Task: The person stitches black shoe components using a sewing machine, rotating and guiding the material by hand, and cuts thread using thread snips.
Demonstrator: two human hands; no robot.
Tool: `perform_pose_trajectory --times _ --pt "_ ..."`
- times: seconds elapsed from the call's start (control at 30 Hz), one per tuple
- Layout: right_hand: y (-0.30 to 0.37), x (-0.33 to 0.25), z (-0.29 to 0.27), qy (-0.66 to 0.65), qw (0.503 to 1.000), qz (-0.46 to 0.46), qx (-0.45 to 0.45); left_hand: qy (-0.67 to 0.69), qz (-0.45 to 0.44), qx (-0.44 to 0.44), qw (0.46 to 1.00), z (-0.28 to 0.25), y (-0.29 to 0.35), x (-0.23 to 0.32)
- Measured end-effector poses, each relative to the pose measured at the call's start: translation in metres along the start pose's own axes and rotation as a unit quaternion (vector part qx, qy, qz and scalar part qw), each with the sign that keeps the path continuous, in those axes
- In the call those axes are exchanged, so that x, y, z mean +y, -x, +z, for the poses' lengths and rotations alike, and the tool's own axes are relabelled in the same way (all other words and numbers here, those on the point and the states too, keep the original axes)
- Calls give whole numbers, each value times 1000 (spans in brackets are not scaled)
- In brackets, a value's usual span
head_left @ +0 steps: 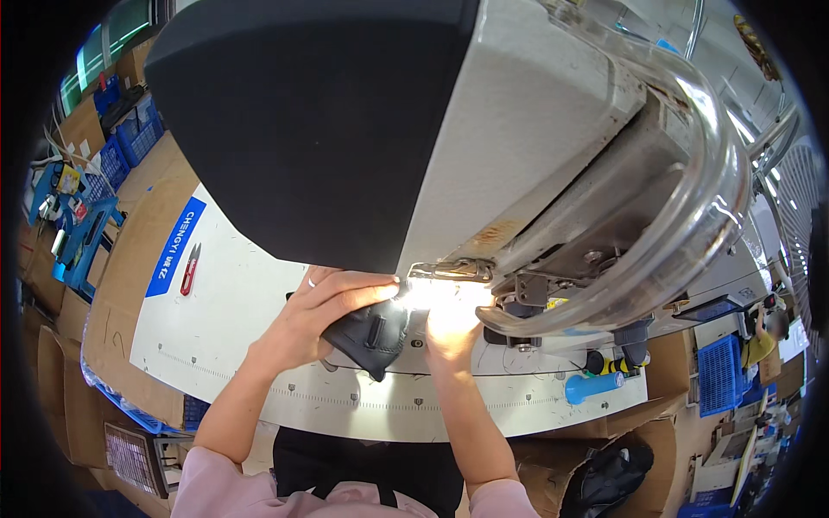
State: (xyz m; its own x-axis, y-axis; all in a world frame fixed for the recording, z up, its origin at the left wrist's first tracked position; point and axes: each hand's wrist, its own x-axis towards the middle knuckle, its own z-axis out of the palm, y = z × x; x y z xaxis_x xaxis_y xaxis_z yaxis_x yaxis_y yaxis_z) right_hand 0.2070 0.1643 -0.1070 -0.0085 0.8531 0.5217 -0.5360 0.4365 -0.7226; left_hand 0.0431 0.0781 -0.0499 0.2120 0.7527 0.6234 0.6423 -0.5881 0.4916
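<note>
A black leather-like pouch (373, 338) with a small strap loop on its side lies on the white sewing machine table under the machine head. My left hand (332, 304) grips its upper left edge, fingers stretched across the top and the thumb out of sight; a ring shows on one finger. My right hand (452, 332) reaches up to the right of the pouch, below the needle area of the sewing machine (509, 147). Bright lamp glare washes out its fingers, so its hold cannot be made out.
Red-handled thread snips (190, 271) lie on the table (259, 345) at the left. A blue cylinder (594, 388) rests near the right end. A clear curved guard (721, 173) bulges from the machine. Cardboard boxes (661, 363) and blue crates (719, 374) stand around; another person (762, 344) is far right.
</note>
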Motion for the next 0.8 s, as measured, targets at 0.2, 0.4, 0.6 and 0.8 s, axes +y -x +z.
perform_pose_trajectory --times 0.2,0.4,0.6,0.8 --pt "-2 -14 -1 -16 998 57 -24 -22 -14 -7 1000 6 2 -1" --pt "-11 -31 6 30 989 146 -5 -16 -8 29 999 10 2 6" --pt "-19 -11 -13 -41 992 56 -105 -22 -7 45 999 13 1 7" --pt "-14 -19 -34 116 952 277 -63 -86 -120 123 981 44 15 54"
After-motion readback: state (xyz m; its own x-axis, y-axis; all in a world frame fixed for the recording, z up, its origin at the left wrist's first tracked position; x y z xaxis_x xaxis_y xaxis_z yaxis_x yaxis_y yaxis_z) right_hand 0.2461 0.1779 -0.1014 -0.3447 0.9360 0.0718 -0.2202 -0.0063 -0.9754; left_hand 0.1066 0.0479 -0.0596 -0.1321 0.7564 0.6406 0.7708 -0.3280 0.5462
